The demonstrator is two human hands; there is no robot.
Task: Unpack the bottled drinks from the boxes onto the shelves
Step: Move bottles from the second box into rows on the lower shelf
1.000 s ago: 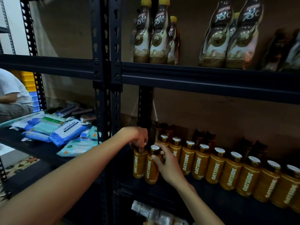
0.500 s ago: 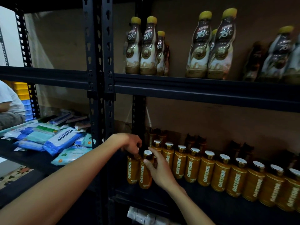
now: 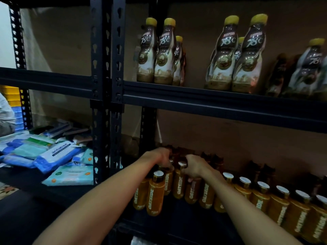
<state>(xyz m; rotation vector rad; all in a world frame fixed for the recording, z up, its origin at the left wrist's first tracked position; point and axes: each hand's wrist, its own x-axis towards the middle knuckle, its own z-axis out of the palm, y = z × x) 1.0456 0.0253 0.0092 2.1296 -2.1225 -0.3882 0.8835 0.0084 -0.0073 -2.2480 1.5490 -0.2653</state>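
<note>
The black rack (image 3: pixel 212 105) fills nearly everything in front of me, and I place the rest by its double post (image 3: pixel 106 68), which runs top to bottom left of the middle. Right of the post, the upper shelf carries brown coffee bottles (image 3: pixel 164 55) with yellow caps, standing in small clusters with gaps between them. Left of the post, on the lower level, lies a loose pile of blue and green wipe packs (image 3: pixel 54 156), overlapping one another. Further left of the post, at the very edge, I see a bit of another person's pale sleeve (image 3: pixel 6 110) and yellow and blue crates (image 3: pixel 10 92) behind it. Right of the post and low down is the lower shelf (image 3: pixel 185 220), where the orange bottles (image 3: pixel 279 207) stand upright in a long row that runs off to the right, with darker bottles behind them. One orange bottle, the front bottle (image 3: pixel 155 197), stands a little ahead of the others, nearest the post, and neither hand touches it. Both my arms reach in over it. My left hand (image 3: pixel 158 157) is closest to the post, fingers curled down over the top of one of the orange bottles in the back of the cluster. My right hand (image 3: pixel 197 167) sits just beside it, fingers wrapped round the neck of a neighbouring one, next to a white cap (image 3: pixel 182 163).
</note>
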